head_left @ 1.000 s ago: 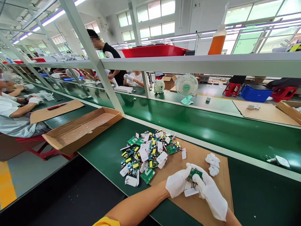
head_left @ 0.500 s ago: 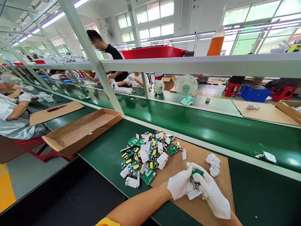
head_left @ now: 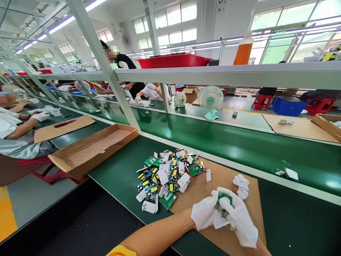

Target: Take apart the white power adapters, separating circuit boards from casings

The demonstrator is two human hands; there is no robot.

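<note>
Head view: both gloved hands (head_left: 243, 222) apparently closed on a green circuit board (head_left: 224, 195) between them.

Carries, as a dark green tabletop (head_left: 295, 220), a flat sheet of brown cardboard (head_left: 225, 177). Bears a heap of green circuit boards with yellow parts and white plastic plates (head_left: 167, 174), partly on the sheet, partly on bare green leftward. Supports a lumpy white clump (head_left: 242, 186) on the sheet near its right edge, plus an open, shallow brown cardboard box (head_left: 106, 153) at the left end, jutting past it.
</note>
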